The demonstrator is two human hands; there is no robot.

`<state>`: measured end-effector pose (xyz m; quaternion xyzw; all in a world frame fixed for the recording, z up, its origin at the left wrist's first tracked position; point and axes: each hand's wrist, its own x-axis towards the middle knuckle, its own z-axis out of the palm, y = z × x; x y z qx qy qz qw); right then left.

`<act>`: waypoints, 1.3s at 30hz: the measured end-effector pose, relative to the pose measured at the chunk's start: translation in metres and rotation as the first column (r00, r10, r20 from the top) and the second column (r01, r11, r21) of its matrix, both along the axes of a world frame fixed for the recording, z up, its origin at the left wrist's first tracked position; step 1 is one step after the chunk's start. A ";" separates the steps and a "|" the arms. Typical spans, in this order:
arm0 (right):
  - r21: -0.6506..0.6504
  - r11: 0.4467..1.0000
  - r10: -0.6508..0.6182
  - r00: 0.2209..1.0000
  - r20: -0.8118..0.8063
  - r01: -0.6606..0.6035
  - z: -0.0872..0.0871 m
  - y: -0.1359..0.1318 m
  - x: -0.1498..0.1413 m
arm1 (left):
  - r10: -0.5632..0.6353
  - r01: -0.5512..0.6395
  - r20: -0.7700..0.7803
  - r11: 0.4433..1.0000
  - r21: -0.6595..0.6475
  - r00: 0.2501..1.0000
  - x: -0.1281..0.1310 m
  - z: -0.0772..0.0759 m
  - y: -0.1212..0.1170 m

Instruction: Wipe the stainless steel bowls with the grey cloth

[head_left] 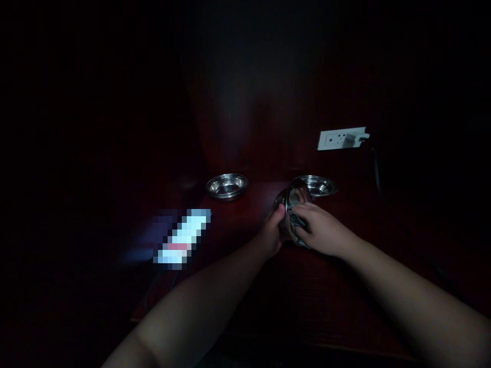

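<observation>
A shiny metal bowl (300, 192) is tipped on its side above the dark red table (245, 220), its opening turned to the right. My left hand (273, 232) grips it from outside, thumb near the rim. My right hand (322, 229) is closed on a dark, light-patterned cloth (297, 223) and presses it into the bowl's mouth. Much of the cloth is hidden by my fingers, and the dim light blurs its detail.
Shallow metal bowls (227, 187), seemingly stacked, sit at the back left. Another metal dish (321, 187) lies behind the held bowl. Left of my arm glows a pixelated screen (184, 239). A white wall socket (337, 139) with a plugged cable (376, 168) is at the back right.
</observation>
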<state>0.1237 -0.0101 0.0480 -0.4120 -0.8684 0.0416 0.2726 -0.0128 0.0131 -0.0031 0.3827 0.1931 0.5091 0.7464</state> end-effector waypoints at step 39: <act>-0.109 0.983 0.135 0.985 -0.106 -0.146 0.001 -0.001 -0.002 | 0.036 -0.036 -0.032 0.999 -0.007 0.999 -0.002 0.003 -0.002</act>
